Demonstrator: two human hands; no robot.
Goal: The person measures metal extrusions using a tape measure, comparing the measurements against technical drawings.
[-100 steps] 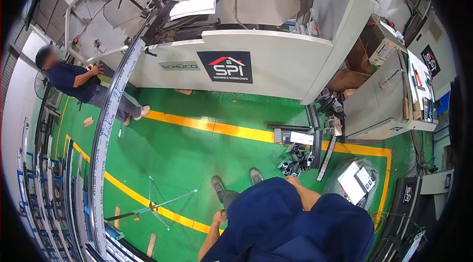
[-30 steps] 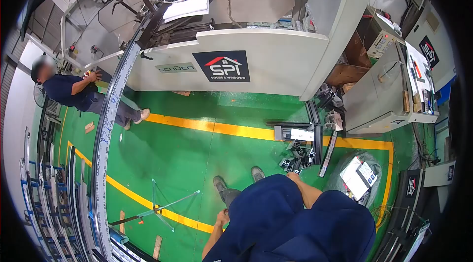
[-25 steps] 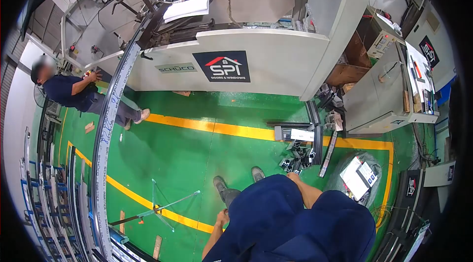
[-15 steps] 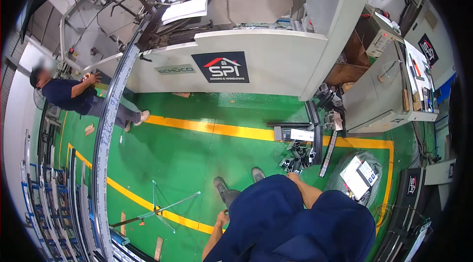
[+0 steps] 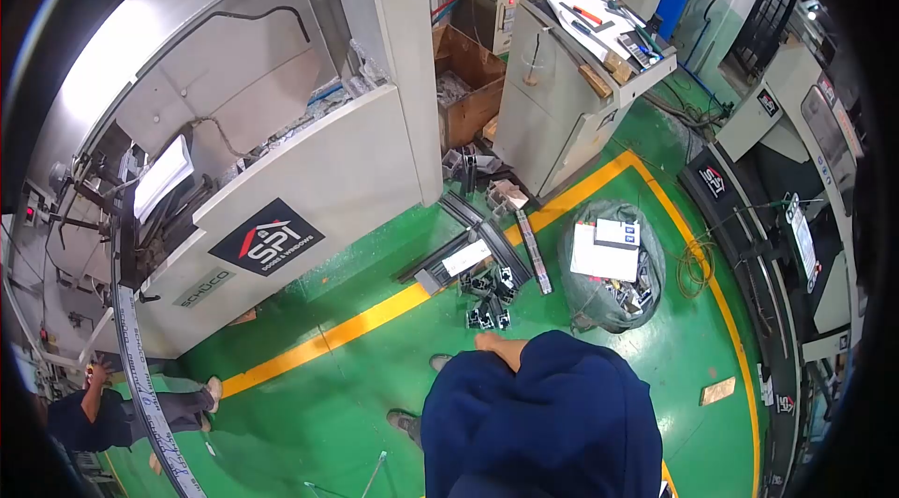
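Observation:
My right hand shows just past the navy sleeve, low beside my body. It looks rounded, but its fingers are too small and hidden to read. My left hand is out of sight. Nearest to the right hand is a pile of short black profile offcuts on the green floor, apart from the hand. Beyond it lie longer dark profiles with a white label. A silver-grey profile strip lies to their right.
A grey plastic bag of scraps with papers on top stands at right. Behind are a cabinet with papers and pens and a machine panel. A long profile runs at left, near a co-worker. A wood block lies right.
The view has turned to the right, so the machine and co-worker sit further left. My left hand has gone out of view. The scrap bag now shows more fully.

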